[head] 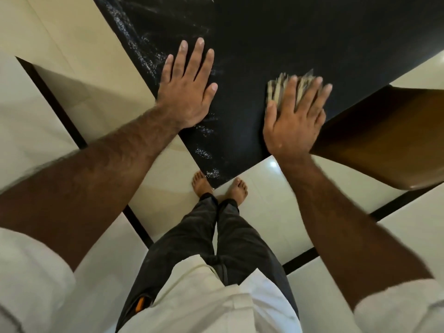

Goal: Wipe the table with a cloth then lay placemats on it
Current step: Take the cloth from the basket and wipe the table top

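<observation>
While right hand (294,116) presses cloth (278,88) flat, fingers straight, left hand (188,87) braces flat on worktop (300,39): wiping step. Next probably streaks at left edge; no placemats visible.

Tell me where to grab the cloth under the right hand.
Pinch the cloth at its far edge, the part showing beyond the fingers of the right hand, coming down from above. It lies flat on the black table, so only that free edge offers a hold.
</observation>
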A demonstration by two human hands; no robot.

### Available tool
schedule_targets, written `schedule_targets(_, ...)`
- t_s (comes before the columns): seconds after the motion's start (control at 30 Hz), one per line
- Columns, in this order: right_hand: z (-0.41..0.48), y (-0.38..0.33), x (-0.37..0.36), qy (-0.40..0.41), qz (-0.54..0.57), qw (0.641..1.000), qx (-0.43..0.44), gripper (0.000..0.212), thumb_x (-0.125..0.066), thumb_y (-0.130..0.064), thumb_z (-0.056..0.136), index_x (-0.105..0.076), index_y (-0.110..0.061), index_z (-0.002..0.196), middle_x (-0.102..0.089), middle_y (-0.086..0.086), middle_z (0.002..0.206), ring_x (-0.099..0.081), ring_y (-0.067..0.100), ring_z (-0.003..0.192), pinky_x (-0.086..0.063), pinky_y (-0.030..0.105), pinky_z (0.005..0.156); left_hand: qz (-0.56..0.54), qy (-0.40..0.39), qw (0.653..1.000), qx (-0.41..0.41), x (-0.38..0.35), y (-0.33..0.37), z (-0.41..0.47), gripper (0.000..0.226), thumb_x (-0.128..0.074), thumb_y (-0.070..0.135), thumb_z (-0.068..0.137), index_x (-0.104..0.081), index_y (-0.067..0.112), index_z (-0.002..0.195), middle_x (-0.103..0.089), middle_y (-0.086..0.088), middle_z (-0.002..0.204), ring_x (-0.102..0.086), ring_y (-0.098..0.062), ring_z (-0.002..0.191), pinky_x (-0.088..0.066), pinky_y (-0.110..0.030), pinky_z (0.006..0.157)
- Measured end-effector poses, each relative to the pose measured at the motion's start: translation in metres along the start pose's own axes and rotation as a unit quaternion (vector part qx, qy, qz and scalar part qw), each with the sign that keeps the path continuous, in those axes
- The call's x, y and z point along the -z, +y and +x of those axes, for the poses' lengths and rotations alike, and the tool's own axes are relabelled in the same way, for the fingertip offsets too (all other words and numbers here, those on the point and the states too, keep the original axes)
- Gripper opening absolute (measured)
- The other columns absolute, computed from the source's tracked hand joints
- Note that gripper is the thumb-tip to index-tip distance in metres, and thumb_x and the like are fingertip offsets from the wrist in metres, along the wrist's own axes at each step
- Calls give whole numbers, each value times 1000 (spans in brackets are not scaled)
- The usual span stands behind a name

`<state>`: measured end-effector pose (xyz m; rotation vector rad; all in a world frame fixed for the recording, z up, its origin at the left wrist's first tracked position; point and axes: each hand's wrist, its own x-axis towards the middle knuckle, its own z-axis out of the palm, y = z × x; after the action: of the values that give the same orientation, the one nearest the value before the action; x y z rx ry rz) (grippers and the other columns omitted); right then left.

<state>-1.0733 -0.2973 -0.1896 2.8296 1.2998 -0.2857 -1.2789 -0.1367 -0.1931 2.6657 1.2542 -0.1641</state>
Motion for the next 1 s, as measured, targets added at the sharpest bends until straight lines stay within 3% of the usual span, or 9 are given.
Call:
schedule_targets(0.1, -1, -39, -4, -9, 22, 999, 39, 77, -21, -67, 112, -10, -27, 178, 2, 19, 185, 2, 44, 171, -24, 68, 131, 14, 12, 999, -36, 4, -27, 6, 73, -19, 58, 116, -4, 25, 179, 1, -7, 188, -3, -37, 173, -10, -60, 138)
schedule_targets(0.3, -142, -62, -21, -125, 10, 966, 224, 79, -25, -68, 113, 3, -32, 178, 15, 12, 185, 15, 35, 171, -12, 60, 137, 19, 33, 999, -17, 14, -62, 18, 69, -17, 56, 117, -6, 27, 179, -1, -9, 188, -2, -37, 173, -7, -60, 139)
schedule_targets(0.43, -130, -25, -18, -122, -17, 980, 154, 81, -24, -68, 113, 7, -30, 177, 17, 12, 184, 14, 35, 171, -9, 58, 137, 17, 48, 999, -7, 13, -56, 16, 69, -17, 56, 117, -8, 28, 179, -4, -7, 188, -5, -36, 173, -8, -60, 138)
schedule_targets(0.53, -59, -30, -12, -32, -18, 998, 50, 77, -19, -63, 115, -6, -23, 178, 2, 19, 185, 3, 40, 172, -23, 60, 134, 24, 61, 998, -7, 11, -58, 14, 68, -15, 55, 118, -9, 27, 179, -5, -5, 188, -6, -34, 174, -9, -59, 138)
schedule_targets(0.6, -18, -57, -7, 0, 5, 1000, 25, 78, -19, -62, 114, -10, -19, 178, 0, 22, 184, 0, 43, 171, -24, 60, 132, 30, 64, 997, -17, 10, -60, 11, 68, -14, 53, 118, -9, 25, 179, -6, -3, 188, -6, -32, 174, -9, -59, 138)
schedule_targets(0.7, -20, -108, -11, -14, 18, 996, 88, 79, -22, -62, 114, -9, -18, 178, 3, 23, 184, 2, 43, 171, -22, 60, 134, 33, 65, 997, -39, 8, -60, 2, 67, -17, 50, 118, -11, 23, 179, -7, -2, 188, -7, -30, 174, -11, -58, 138)
schedule_targets(0.83, -116, -122, -23, -94, 21, 970, 223, 78, -31, -58, 115, -1, -23, 178, 14, 15, 185, 13, 36, 171, -14, 57, 137, 24, 52, 997, -52, 6, -61, -19, 67, -20, 46, 119, -10, 18, 179, -6, -4, 188, -6, -30, 174, -11, -56, 139)
schedule_targets(1.0, -138, -62, -19, -128, 3, 978, 167, 79, -26, -62, 115, 7, -27, 178, 20, 9, 184, 16, 31, 171, -6, 56, 137, 17, 30, 998, -50, -1, -58, -42, 69, -20, 45, 119, -6, 13, 179, -1, -7, 188, -2, -31, 174, -12, -53, 139)
